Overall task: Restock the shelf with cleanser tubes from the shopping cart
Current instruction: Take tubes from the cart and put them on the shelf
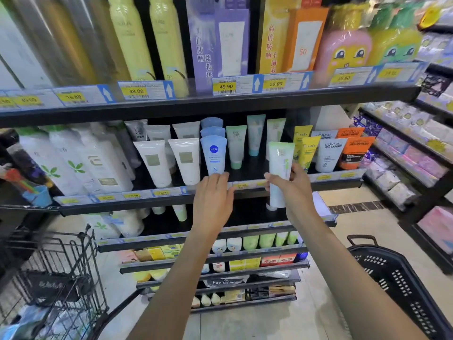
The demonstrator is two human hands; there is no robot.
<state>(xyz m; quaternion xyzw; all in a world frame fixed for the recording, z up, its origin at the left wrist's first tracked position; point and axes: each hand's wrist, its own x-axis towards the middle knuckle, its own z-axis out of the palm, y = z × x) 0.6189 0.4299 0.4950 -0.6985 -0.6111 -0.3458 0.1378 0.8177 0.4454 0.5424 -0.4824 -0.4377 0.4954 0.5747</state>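
Observation:
My right hand grips a white cleanser tube with a green top, held upright with its cap down in front of the middle shelf's edge. My left hand reaches forward with straight fingers, its fingertips touching the base of a blue Nivea tube that stands at the front of a row of blue tubes. Green-and-white tubes stand further back on that shelf. The black wire shopping cart is at the lower left.
White tubes and bottles fill the shelf's left part; yellow, grey and orange tubes its right. Tall boxes and cans stand on the shelf above. A black plastic basket sits on the floor at the right.

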